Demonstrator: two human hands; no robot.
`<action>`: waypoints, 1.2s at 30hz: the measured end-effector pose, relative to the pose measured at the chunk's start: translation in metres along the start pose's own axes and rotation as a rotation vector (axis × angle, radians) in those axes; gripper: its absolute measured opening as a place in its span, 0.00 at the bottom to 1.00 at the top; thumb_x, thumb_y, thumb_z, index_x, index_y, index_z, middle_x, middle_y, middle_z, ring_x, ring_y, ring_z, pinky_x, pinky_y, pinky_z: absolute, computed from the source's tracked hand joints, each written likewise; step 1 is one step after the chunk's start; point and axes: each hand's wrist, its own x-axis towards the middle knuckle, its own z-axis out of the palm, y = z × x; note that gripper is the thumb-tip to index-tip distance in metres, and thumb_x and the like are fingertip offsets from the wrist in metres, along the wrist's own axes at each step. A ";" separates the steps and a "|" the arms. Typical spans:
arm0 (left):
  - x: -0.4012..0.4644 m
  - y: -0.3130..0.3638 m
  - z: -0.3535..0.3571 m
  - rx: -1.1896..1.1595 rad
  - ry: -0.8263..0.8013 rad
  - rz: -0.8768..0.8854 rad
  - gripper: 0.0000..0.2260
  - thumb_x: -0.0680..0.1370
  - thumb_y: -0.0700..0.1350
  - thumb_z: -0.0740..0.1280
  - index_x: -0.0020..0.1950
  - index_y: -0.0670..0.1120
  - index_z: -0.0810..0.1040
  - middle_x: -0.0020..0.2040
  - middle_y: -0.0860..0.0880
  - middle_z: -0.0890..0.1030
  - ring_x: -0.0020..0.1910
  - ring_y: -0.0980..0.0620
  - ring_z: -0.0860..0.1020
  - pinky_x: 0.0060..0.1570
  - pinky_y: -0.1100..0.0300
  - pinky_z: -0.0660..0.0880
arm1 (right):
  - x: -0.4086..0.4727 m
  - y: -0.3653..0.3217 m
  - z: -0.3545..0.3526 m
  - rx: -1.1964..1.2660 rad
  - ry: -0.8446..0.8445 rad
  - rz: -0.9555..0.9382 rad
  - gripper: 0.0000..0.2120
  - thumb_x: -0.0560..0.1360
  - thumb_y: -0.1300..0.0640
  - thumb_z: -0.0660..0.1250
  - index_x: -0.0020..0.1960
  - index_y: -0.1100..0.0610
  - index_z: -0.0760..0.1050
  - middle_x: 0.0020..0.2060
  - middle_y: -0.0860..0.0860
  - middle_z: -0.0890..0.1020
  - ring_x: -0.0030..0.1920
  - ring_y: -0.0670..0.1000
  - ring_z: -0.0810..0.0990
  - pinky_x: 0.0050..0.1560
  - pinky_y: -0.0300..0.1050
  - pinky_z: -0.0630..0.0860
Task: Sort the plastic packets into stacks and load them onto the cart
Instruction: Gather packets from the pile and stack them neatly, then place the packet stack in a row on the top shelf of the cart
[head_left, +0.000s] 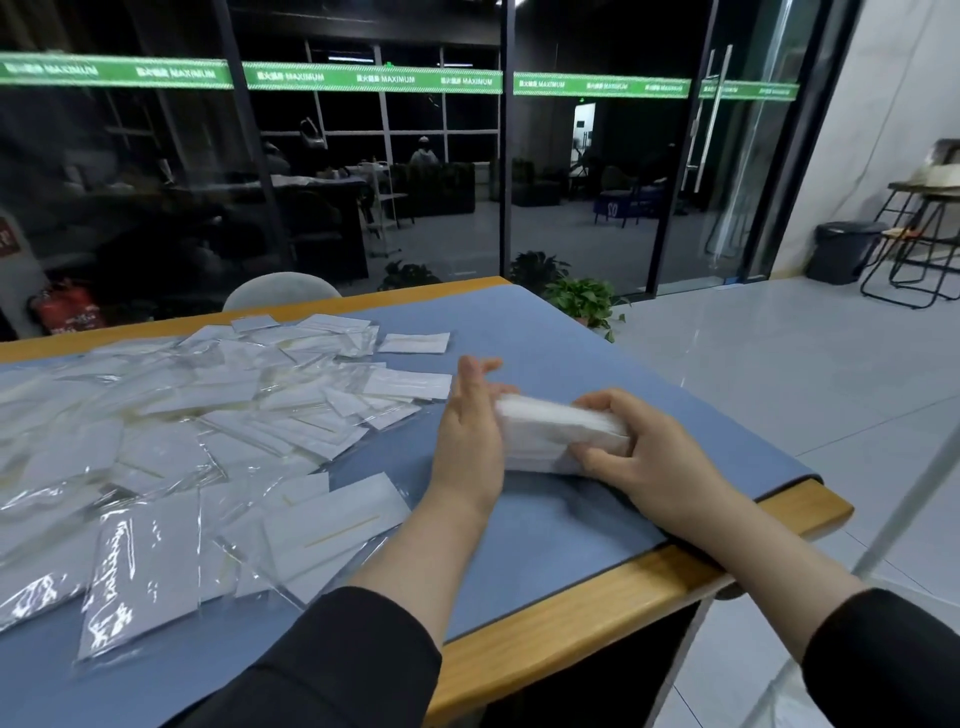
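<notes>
Your two black sleeves (332, 660) sit closest, reaching out over the table (571, 587) with its blue mat (561, 525) and wooden edge.

Your right hand (644, 457) is wrapped around one end of a stack of packets (561, 431). The thumb is on the near side and the fingers curl over the top. Your left hand (467, 431) is flat and open, with the palm pressed against the other end of the stack. The stack is just above the mat, or maybe resting on it; it looks blurry, so you cannot be sure.

It looks like you hold it this way to tap the ends and make all the packets line up. One hand keeps them from sliding apart. The other hand works like a little wall to push them even.

Lots of loose packets (197, 415) are spread out on the left part of the mat, well apart from your stack on the right. Some lie on top of each other. They are shiny and slippery, so a stack could slide apart if you let go too soon.

You cannot see the cart. So most of the sorting is likely not done yet, and no loading either.
</notes>
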 end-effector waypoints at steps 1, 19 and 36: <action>-0.001 0.004 -0.002 -0.042 0.064 0.012 0.26 0.78 0.73 0.47 0.57 0.59 0.77 0.54 0.52 0.82 0.57 0.54 0.79 0.63 0.54 0.73 | -0.001 -0.001 0.001 0.006 0.044 -0.003 0.15 0.75 0.59 0.73 0.53 0.42 0.74 0.45 0.40 0.79 0.42 0.36 0.76 0.40 0.29 0.70; -0.106 0.085 0.093 -0.374 -0.457 -0.622 0.23 0.74 0.53 0.76 0.61 0.39 0.79 0.52 0.40 0.85 0.48 0.41 0.85 0.56 0.41 0.81 | -0.131 -0.036 -0.096 -0.207 0.100 -0.199 0.24 0.77 0.46 0.71 0.70 0.51 0.73 0.65 0.41 0.74 0.66 0.40 0.72 0.66 0.41 0.71; -0.194 0.145 0.270 -0.216 -0.729 -0.393 0.12 0.78 0.37 0.66 0.61 0.39 0.79 0.51 0.41 0.86 0.46 0.47 0.87 0.40 0.48 0.83 | -0.274 0.004 -0.338 -0.279 0.629 0.274 0.22 0.73 0.34 0.66 0.63 0.41 0.75 0.57 0.40 0.80 0.58 0.40 0.79 0.61 0.47 0.79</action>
